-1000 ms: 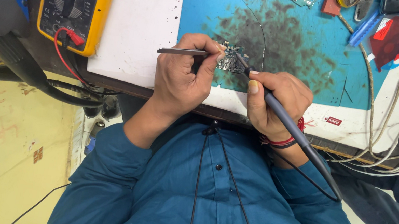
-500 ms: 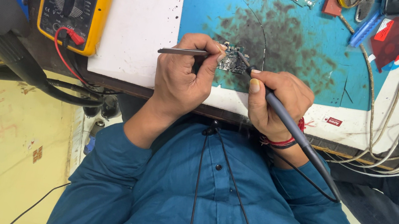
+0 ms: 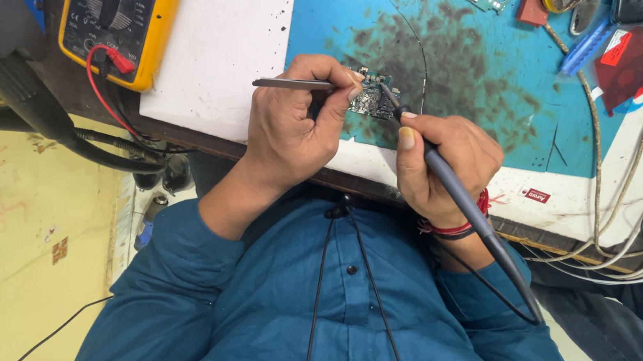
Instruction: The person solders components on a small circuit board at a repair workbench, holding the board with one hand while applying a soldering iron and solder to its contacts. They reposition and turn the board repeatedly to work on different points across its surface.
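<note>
Our left hand [image 3: 292, 123] is closed around slim grey metal tweezers [image 3: 293, 84], and our right hand [image 3: 444, 159] is wrapped around a grey pen-shaped soldering iron [image 3: 463, 203]. Both tips meet at the small green circuit board [image 3: 372, 98]. It lies on a scorched blue work mat [image 3: 477, 69] (soot-black at the middle) near the desk's front edge [image 3: 578, 243]. A yellow multimeter [image 3: 117, 1] sits well apart to the left, and cables [image 3: 627, 246] crowd the right.

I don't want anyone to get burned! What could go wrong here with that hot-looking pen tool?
1. The grey pen-shaped soldering tool in the right hand works close to the left hand fingertips; they might get burned.
2. The small green circuit board, pinched only by thin metal tweezers, might slip.
3. The tool's cable crosses the blue shirt and could snag.
</note>
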